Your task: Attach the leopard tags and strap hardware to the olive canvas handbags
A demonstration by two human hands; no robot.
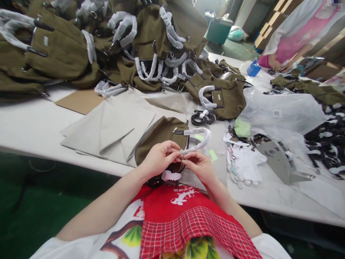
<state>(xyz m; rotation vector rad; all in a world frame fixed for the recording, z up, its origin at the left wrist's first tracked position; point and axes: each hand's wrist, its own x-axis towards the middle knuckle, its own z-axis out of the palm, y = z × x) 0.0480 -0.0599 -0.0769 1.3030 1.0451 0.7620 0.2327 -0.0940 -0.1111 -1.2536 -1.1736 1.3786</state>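
An olive green handbag (159, 135) lies on its side at the table's front edge, its handle (201, 144) wrapped in white film and pointing right. My left hand (161, 156) rests over the bag's lower part, thumb and fingertips pinched near the handle's base. From the right, my right hand (199, 165) meets it, fingertips pinched at the same spot. What sits between the fingertips is too small to make out. Just below them hangs a pale pink-white wrapped piece (171, 176) by a dark strap.
Olive bags (59, 50) are heaped along the back. Grey sheets (107, 126) lie left, a coiled black strap (202, 117) behind the bag. Clear plastic (280, 108) and white tags (245, 163) lie right. A person in pink (296, 39) stands across the table.
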